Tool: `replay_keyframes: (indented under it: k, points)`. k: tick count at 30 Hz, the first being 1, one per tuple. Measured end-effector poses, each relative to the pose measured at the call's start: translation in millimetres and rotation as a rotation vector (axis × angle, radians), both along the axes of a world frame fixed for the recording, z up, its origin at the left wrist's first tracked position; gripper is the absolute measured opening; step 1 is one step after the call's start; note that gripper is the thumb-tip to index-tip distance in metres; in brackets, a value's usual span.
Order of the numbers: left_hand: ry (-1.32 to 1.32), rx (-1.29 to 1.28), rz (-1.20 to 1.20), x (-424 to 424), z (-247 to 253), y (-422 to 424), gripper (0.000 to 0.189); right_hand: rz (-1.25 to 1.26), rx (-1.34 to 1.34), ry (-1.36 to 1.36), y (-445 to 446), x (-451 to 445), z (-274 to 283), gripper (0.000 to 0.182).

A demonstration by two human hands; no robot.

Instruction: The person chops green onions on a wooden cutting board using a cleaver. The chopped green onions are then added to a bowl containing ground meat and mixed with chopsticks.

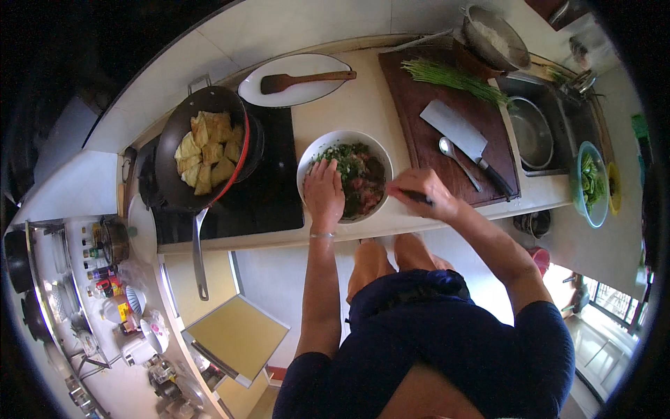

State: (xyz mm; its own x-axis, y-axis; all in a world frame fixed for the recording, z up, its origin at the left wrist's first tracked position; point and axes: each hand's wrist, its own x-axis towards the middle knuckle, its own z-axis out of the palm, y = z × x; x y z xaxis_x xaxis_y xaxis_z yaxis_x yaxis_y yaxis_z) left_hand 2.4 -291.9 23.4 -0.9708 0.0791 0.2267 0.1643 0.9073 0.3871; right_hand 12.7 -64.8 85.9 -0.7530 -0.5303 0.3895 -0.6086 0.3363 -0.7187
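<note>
A white bowl (310, 144) on the counter holds chopped green herbs and what looks like raw minced meat (361, 180). My left hand (323, 191) lies flat over the bowl's near left side, fingers stretched out across the filling. Just off the bowl's right rim, my right hand (426, 195) is closed around a dark, slim handle (416, 197). Motion blur and my fingers hide the rest of that utensil. To the right, a cleaver (455, 128) and a metal spoon (459, 162) lie on a dark wooden cutting board (405, 99).
On the left, a wok (170, 125) of browned folded pieces sits over the black cooktop (272, 199), its handle jutting past the counter edge. A wooden spatula (309, 81) rests on an oval plate (256, 89). Green stalks (450, 78), a sink (562, 125) and an open yellow cabinet door (238, 335) are nearby.
</note>
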Motion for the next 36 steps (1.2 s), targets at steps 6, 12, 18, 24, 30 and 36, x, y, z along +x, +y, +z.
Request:
replay_keyframes:
  k: [6,12,18,24,30,36]
  points:
    - [0.072,0.084,-0.069,-9,-6,4,0.028,0.006,-0.088,-0.066,-18,1,-4,0.013]
    - [-0.002,0.129,0.01,-3,-7,-2,0.031,0.014,0.022,-0.054,-13,29,9,0.012]
    - [0.015,0.098,-0.016,-4,-8,-2,0.031,-0.069,-0.015,-0.022,-18,-3,-6,0.016]
    - [0.038,0.143,-0.018,-8,-8,4,0.031,0.039,-0.056,-0.057,-29,16,-11,0.017]
    - [0.017,0.11,0.027,-5,-8,-1,0.029,-0.018,0.033,-0.019,-15,25,5,0.012]
    - [0.029,0.139,-0.022,-7,-6,0,0.03,-0.074,-0.043,-0.026,-26,-9,1,0.013]
